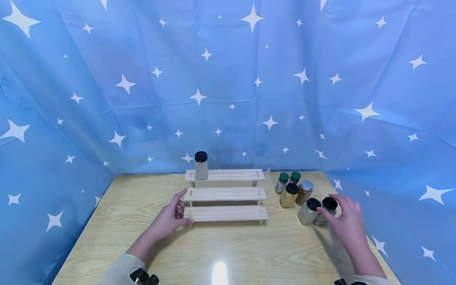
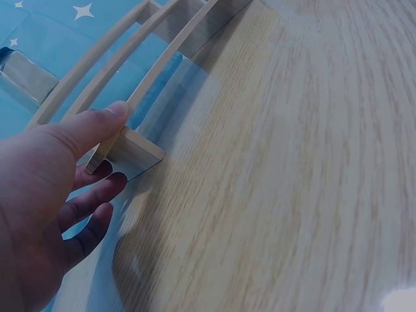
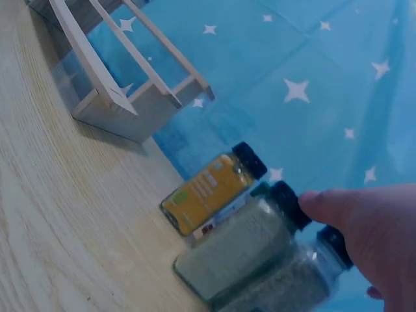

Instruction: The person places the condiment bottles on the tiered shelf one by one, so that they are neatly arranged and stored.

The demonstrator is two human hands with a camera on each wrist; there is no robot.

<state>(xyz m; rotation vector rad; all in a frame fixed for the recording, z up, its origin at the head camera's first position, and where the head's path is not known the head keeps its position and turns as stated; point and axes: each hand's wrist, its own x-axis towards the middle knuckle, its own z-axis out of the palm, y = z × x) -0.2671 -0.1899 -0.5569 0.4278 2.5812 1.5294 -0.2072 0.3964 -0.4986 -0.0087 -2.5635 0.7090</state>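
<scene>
A pale wooden three-tier spice rack (image 1: 225, 214) stands at mid-table. My left hand (image 1: 170, 217) holds its left end, the thumb lying along the lowest shelf and the fingers bent behind it. On the top shelf's left side stands a black-capped jar (image 1: 201, 168) with pale contents. To the right, my right hand (image 1: 343, 217) spreads thumb and fingers around the black cap of a greyish spice jar (image 1: 322, 220). The thumb tip overlaps the cap of the neighbouring pale green spice jar (image 3: 237, 250) in the right wrist view. Both jars stand upright on the table.
Behind these jars stand a black-capped yellow spice jar (image 1: 288, 196), a silver-capped reddish-brown jar (image 1: 304, 192) and two green-capped bottles (image 1: 282, 183), close together. A blue curtain with white stars (image 1: 228, 79) borders the wooden table (image 1: 270, 253) at the back and sides.
</scene>
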